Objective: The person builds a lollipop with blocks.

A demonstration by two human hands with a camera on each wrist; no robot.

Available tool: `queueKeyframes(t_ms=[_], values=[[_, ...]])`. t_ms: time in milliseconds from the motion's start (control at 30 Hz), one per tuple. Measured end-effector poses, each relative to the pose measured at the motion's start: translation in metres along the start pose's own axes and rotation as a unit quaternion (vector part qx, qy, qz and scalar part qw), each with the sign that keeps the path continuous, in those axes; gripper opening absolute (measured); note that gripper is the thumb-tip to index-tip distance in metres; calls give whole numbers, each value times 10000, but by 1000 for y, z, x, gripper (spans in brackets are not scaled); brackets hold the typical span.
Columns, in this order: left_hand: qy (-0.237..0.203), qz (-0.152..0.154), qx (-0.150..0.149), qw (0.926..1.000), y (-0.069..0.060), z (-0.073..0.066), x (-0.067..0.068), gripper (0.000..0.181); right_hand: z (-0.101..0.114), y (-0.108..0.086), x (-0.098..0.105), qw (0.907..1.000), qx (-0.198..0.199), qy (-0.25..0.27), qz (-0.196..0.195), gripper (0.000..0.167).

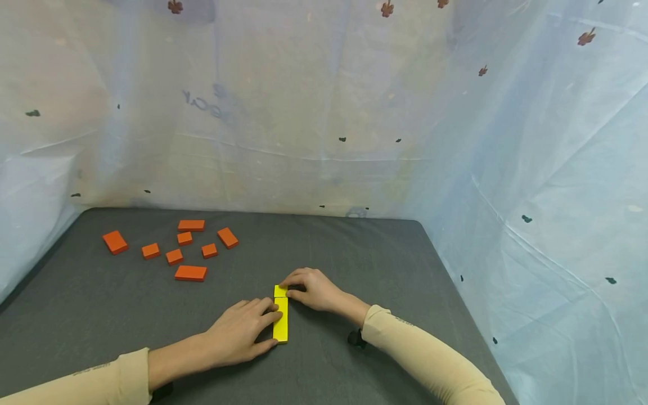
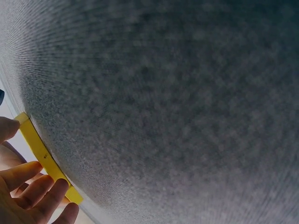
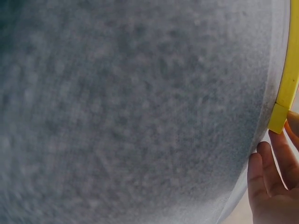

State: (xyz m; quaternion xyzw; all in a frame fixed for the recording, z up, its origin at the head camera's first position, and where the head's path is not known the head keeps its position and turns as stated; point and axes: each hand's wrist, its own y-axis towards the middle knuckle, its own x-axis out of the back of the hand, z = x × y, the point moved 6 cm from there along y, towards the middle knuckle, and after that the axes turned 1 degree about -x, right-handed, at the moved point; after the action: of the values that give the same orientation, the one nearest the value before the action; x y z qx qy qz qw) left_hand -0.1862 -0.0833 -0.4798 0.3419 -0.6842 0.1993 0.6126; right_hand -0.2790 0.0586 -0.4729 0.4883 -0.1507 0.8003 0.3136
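Long yellow block (image 1: 282, 330), short one (image 1: 279, 292) at far end.

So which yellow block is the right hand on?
The short block, at the far end; the left hand touches the long block instead.

I cannot read any full word, brand or number with certainty from here. Through the head camera I make out blue handwriting (image 1: 202, 104) on the pale sheet (image 1: 283, 90) behind the worktop (image 1: 354, 253): a stroke resembling a Y, then rounded loops, too blurred for me to spell out. Lower on that sheet I see a faint rounded marking (image 1: 356, 212), equally illegible. Small dark lettering runs on the right sleeve (image 1: 425, 343) near its cuff, and more on the left sleeve (image 1: 134, 374); both are too tiny to read. In the left wrist view, the long yellow block (image 2: 35, 140) bears a dark speck I cannot identify as a character.
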Motion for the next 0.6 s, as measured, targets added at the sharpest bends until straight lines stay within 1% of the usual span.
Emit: queueKeyframes(t_ms=[233,600], values=[[-24,29,2,10000,0,1,-1,50,1,0,1,10000,7,-75,11,29],[-64,-72,-27,10000,-1,0,0,48,2,0,2,10000,-32,-65,27,29]])
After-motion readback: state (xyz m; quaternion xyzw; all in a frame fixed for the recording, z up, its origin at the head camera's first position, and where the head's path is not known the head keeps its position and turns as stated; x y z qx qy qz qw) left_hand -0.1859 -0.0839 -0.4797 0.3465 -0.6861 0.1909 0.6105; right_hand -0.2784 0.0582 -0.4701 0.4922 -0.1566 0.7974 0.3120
